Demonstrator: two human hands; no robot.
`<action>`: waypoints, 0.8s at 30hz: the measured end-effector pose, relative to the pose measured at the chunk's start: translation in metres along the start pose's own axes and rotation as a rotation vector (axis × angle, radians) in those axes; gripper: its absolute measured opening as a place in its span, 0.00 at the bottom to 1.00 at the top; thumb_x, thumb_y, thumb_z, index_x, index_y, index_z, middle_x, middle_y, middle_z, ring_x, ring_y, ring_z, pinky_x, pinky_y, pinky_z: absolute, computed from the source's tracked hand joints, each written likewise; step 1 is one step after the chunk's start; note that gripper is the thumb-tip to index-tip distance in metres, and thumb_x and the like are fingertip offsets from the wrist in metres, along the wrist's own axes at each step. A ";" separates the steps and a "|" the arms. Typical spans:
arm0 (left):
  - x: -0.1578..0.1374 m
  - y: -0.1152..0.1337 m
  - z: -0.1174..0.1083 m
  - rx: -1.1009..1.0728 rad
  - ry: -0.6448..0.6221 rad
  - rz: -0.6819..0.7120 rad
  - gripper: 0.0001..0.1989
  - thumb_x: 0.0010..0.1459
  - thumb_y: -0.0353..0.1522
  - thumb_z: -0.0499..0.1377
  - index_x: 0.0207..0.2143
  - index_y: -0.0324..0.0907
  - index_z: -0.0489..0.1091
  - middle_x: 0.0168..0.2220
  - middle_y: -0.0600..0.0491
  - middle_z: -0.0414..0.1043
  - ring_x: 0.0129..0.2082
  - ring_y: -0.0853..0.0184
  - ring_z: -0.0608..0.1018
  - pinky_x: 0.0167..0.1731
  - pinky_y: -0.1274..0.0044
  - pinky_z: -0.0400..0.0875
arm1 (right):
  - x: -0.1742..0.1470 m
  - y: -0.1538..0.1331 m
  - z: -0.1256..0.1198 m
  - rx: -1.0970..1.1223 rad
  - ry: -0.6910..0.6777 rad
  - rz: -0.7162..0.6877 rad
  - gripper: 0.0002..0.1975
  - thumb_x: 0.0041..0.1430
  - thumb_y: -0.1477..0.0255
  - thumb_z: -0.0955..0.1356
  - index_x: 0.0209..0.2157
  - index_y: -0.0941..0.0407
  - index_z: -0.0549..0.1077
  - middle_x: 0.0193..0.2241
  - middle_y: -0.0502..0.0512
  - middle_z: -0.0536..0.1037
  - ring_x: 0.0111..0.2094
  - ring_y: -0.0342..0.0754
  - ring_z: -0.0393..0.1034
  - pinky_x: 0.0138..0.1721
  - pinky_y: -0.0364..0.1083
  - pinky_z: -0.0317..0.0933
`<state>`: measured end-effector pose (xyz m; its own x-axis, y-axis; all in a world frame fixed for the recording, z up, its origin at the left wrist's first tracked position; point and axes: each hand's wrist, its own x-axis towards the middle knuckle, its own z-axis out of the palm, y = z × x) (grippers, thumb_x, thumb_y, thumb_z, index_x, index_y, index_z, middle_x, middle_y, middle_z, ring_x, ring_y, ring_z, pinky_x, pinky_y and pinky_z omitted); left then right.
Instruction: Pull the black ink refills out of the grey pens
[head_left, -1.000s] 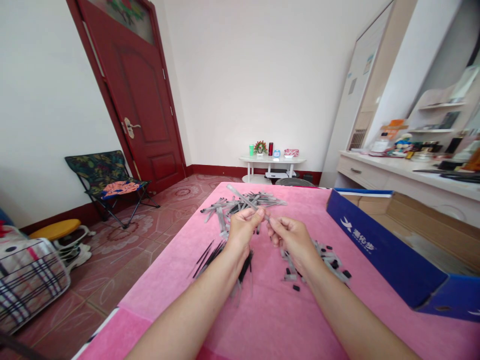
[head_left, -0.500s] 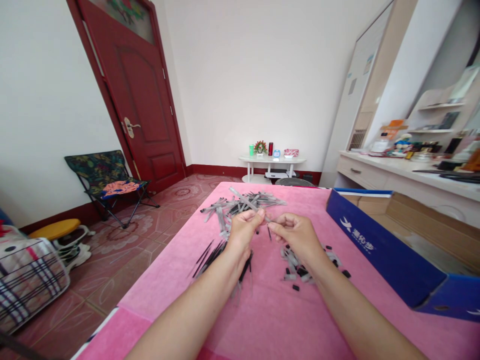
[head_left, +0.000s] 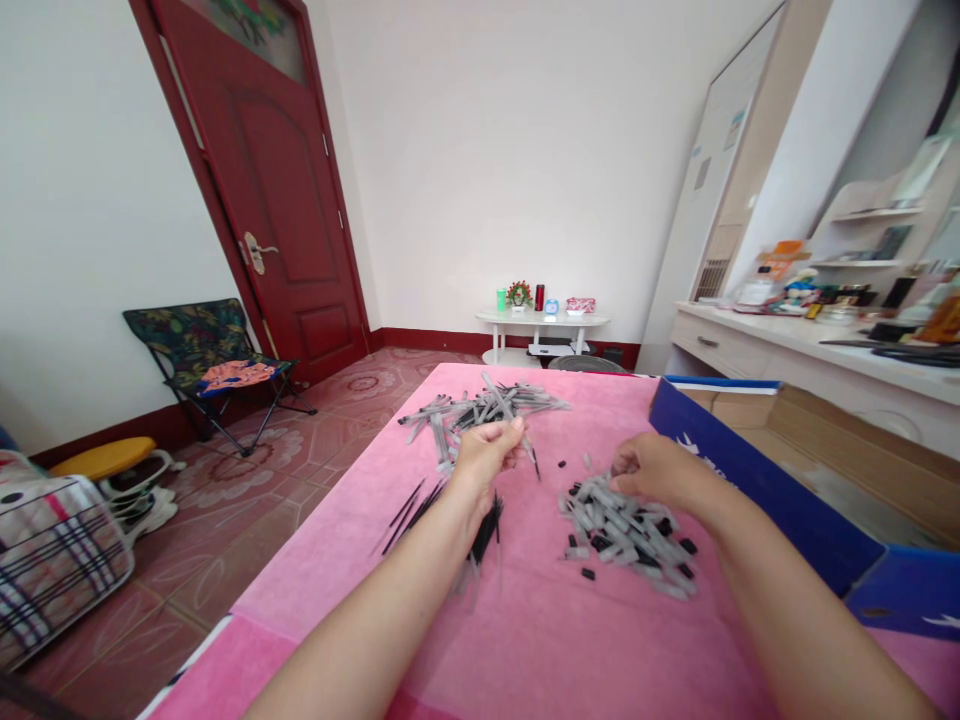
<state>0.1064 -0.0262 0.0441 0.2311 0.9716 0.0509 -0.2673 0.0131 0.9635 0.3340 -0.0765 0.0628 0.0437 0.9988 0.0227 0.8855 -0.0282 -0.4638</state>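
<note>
My left hand (head_left: 491, 445) pinches a clear pen barrel (head_left: 496, 392) between thumb and fingers. A thin dark refill (head_left: 534, 459) sticks out of its near end. My right hand (head_left: 645, 465) is over the far edge of a pile of clear and black pen caps (head_left: 622, 535), fingers curled; what they hold, if anything, is hidden. Beyond my left hand lies a heap of clear pen barrels (head_left: 442, 432). Black refills (head_left: 486, 540) lie on both sides of my left forearm, which covers part of them.
A pink cloth (head_left: 555, 640) covers the table. On the right stands an open blue cardboard box (head_left: 765, 505), beside a white dresser (head_left: 720, 345) with bottles. To the left are a folding chair (head_left: 199, 340) and a yellow stool (head_left: 103, 457).
My right hand has left the pen and moved right to the cap pile, uncovering more of it. My left hand still holds the pen barrel in nearly the same place.
</note>
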 end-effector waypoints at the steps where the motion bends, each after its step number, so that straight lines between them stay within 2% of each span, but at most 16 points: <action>1: -0.001 0.000 0.001 0.021 -0.020 0.005 0.22 0.40 0.45 0.62 0.30 0.34 0.73 0.23 0.51 0.69 0.18 0.77 0.67 0.19 0.84 0.57 | -0.001 0.004 -0.001 -0.023 -0.032 0.028 0.04 0.36 0.71 0.70 0.17 0.57 0.73 0.14 0.51 0.72 0.17 0.42 0.65 0.20 0.39 0.53; 3: -0.003 -0.001 0.003 0.077 -0.070 0.030 0.22 0.41 0.44 0.62 0.31 0.34 0.73 0.22 0.52 0.68 0.18 0.77 0.65 0.19 0.83 0.57 | -0.001 0.005 -0.001 -0.045 -0.016 0.036 0.03 0.36 0.71 0.71 0.18 0.57 0.74 0.15 0.51 0.73 0.18 0.43 0.66 0.21 0.39 0.53; 6: -0.003 -0.005 0.004 0.237 -0.159 0.115 0.19 0.44 0.43 0.60 0.29 0.34 0.74 0.19 0.55 0.65 0.18 0.76 0.63 0.20 0.82 0.56 | 0.001 -0.008 -0.004 0.048 0.146 -0.043 0.07 0.42 0.68 0.68 0.20 0.57 0.74 0.18 0.53 0.74 0.21 0.43 0.67 0.22 0.40 0.55; 9: -0.003 -0.009 0.005 0.464 -0.218 0.233 0.15 0.46 0.40 0.58 0.26 0.35 0.74 0.18 0.56 0.64 0.19 0.74 0.64 0.22 0.81 0.57 | -0.001 -0.030 -0.007 0.375 0.303 -0.072 0.13 0.49 0.64 0.65 0.27 0.60 0.73 0.21 0.54 0.73 0.18 0.41 0.65 0.21 0.40 0.58; 12: -0.007 -0.010 0.006 0.686 -0.232 0.315 0.12 0.47 0.38 0.57 0.23 0.38 0.74 0.19 0.56 0.67 0.22 0.71 0.67 0.24 0.81 0.58 | -0.007 -0.047 -0.009 0.705 0.373 -0.051 0.17 0.48 0.61 0.66 0.35 0.60 0.71 0.23 0.53 0.72 0.16 0.38 0.62 0.17 0.39 0.58; 16: -0.016 -0.007 0.010 0.862 -0.247 0.361 0.10 0.47 0.36 0.57 0.24 0.39 0.74 0.20 0.56 0.69 0.25 0.69 0.69 0.25 0.81 0.58 | -0.011 -0.056 -0.005 0.861 0.352 -0.059 0.21 0.45 0.59 0.68 0.37 0.59 0.69 0.22 0.50 0.70 0.14 0.36 0.60 0.14 0.37 0.56; 20: -0.017 -0.008 0.010 0.890 -0.262 0.383 0.10 0.47 0.37 0.56 0.22 0.40 0.73 0.20 0.56 0.69 0.24 0.68 0.68 0.24 0.81 0.57 | -0.010 -0.058 0.001 0.957 0.329 -0.088 0.20 0.44 0.58 0.69 0.35 0.59 0.69 0.20 0.47 0.67 0.13 0.35 0.57 0.13 0.36 0.53; 22: -0.013 -0.010 0.007 0.867 -0.255 0.379 0.12 0.47 0.37 0.56 0.21 0.39 0.72 0.18 0.56 0.67 0.23 0.69 0.68 0.23 0.81 0.57 | -0.009 -0.058 0.004 1.034 0.246 -0.065 0.19 0.47 0.57 0.67 0.33 0.59 0.69 0.22 0.49 0.68 0.14 0.35 0.58 0.13 0.36 0.54; 24: -0.008 -0.011 0.004 0.833 -0.227 0.364 0.12 0.48 0.37 0.56 0.20 0.38 0.72 0.17 0.56 0.65 0.22 0.70 0.67 0.23 0.81 0.57 | -0.008 -0.057 0.011 1.094 0.091 -0.025 0.19 0.49 0.56 0.65 0.33 0.59 0.69 0.25 0.51 0.70 0.15 0.35 0.60 0.14 0.36 0.56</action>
<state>0.1113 -0.0347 0.0342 0.4656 0.8122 0.3516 0.3767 -0.5413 0.7517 0.2784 -0.0821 0.0791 0.1047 0.9906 0.0876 -0.0009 0.0882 -0.9961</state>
